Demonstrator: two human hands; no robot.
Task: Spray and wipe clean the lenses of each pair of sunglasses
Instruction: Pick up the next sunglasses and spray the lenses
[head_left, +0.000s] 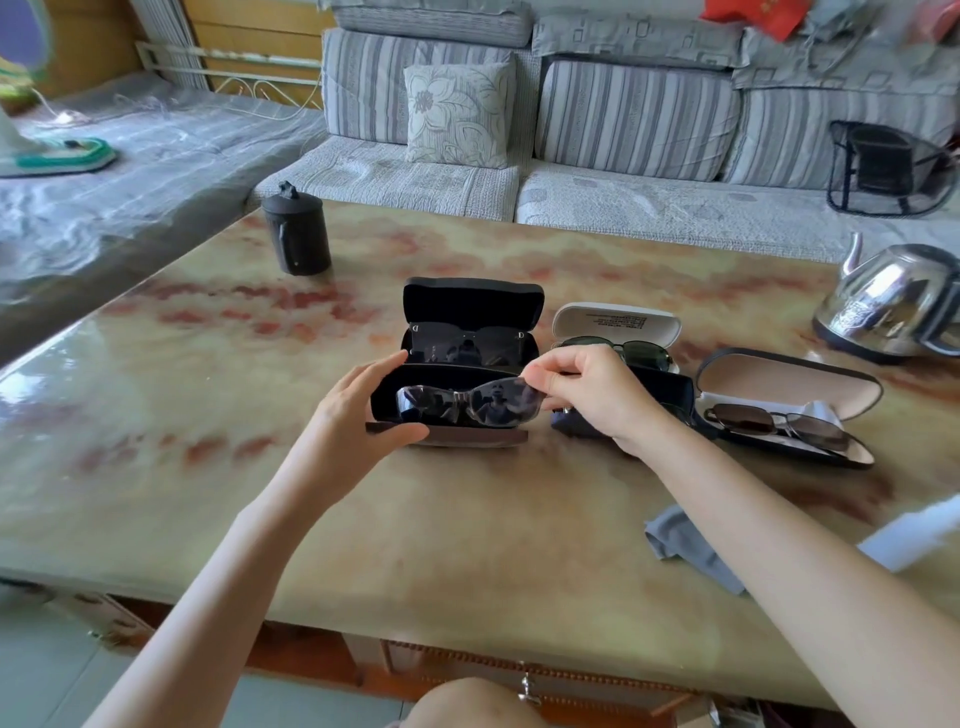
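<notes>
Sunglasses (467, 404) pinched; left hand (358, 410) grips case (441, 375)

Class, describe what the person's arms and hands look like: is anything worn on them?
The left arm and right arm are bare, with no sleeve in view. The left hand and right hand wear no gloves, and no watch, bracelet or ring shows.

Near case (467, 434) sitting mid table (208, 415) w/ sunglasses (467, 402) lying in it; 2nd case (472, 301) standing just behind. 3rd case (615, 322) & 4th case (779, 384) lying to the right. Cloth (685, 545) lying near right; kettle (888, 306) standing far right, canister (297, 234) far left.
</notes>
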